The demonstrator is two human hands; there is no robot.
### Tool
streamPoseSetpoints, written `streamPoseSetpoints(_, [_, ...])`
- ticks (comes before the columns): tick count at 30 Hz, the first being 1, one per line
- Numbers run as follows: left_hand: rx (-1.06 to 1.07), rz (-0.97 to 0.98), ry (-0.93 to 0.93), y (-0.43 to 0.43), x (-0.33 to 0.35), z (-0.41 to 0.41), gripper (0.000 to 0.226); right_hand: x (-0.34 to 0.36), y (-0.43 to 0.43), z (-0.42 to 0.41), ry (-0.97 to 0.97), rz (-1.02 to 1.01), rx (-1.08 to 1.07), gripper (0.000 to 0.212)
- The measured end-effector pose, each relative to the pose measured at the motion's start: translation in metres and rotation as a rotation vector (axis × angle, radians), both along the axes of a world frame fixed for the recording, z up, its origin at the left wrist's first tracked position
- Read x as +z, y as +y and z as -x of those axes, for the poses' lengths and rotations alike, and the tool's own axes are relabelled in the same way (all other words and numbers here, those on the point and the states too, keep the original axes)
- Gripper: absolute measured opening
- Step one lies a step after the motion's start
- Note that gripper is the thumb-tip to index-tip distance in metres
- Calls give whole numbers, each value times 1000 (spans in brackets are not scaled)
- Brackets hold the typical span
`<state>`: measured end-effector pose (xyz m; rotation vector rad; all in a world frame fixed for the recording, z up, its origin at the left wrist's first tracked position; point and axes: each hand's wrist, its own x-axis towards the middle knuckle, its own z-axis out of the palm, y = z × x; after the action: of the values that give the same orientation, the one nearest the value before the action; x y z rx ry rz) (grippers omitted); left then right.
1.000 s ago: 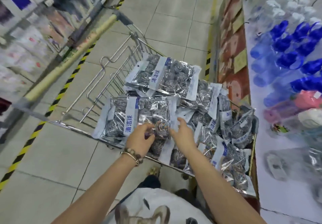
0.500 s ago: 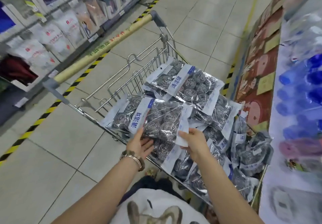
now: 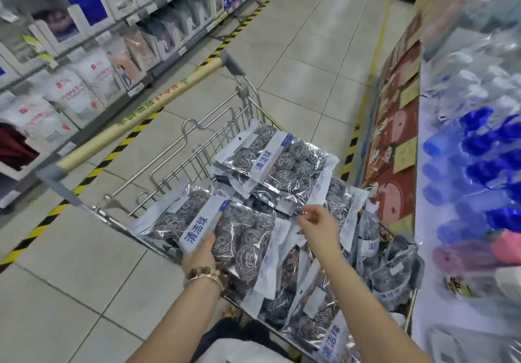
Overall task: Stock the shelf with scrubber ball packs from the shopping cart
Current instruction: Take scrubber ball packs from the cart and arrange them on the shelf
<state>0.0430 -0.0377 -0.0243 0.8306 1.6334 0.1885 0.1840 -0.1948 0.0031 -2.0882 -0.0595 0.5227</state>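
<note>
A wire shopping cart (image 3: 197,148) stands in the aisle, piled with several clear packs of steel scrubber balls with white-and-blue labels. My left hand (image 3: 201,252) grips the near edge of the nearest pack (image 3: 222,230), thumb on its label. My right hand (image 3: 318,226) hovers over the pile just right of that pack, fingers loosely bent and holding nothing. Another pack (image 3: 277,161) lies on top at the far side. The shelf (image 3: 462,221) is at the right, holding blurred blue-capped bottles.
The cart's long wooden handle (image 3: 146,114) runs diagonally to the left. A yellow-black floor stripe (image 3: 84,176) borders shelves of bagged goods (image 3: 70,89) on the left. Tiled aisle floor (image 3: 310,52) stretches ahead. Red panels (image 3: 394,142) line the right shelf's base.
My right hand has let go of the near pack's edge and lifted toward the right. My left hand has shifted from under the pack to gripping its near edge. The view tilted up.
</note>
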Motion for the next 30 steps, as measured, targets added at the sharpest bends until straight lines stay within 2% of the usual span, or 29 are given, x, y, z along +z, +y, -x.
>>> streamPoseSetpoints(3, [-9,-38,-16,-12,5,1,57,7,23,-43,-170,134,126,24])
streamPoseSetpoints(7, [-9,-72,-134,-24,16,-5,54,3,64,-103,-336,297,274,38])
streamPoseSetpoints(8, [-51,-112,-152,-26,20,-9,52,0,73,-116,-383,360,313,40])
streamPoseSetpoints(10, [-168,-164,-183,-29,19,-15,33,-7,87,-139,-433,456,382,48])
streamPoseSetpoints(11, [-198,-179,-201,-29,19,-18,31,-10,92,-149,-428,501,409,53])
streamPoseSetpoints(15, [-255,-128,-230,-27,16,-31,54,-24,95,-176,-423,735,519,77])
streamPoseSetpoints(18, [-270,-111,-214,-19,19,-36,36,-33,91,-191,-321,765,549,97])
streamPoseSetpoints(20, [-263,-91,-211,-14,16,-36,32,-34,90,-196,-251,765,539,103])
streamPoseSetpoints(25, [-207,-37,-222,-1,2,-33,31,-34,81,-181,-224,801,513,104])
streamPoseSetpoints(27, [-209,-11,-198,5,-1,-32,34,-34,76,-172,-232,740,487,91])
streamPoseSetpoints(30, [-201,-32,-166,13,-3,-32,42,-27,72,-161,-192,650,446,62])
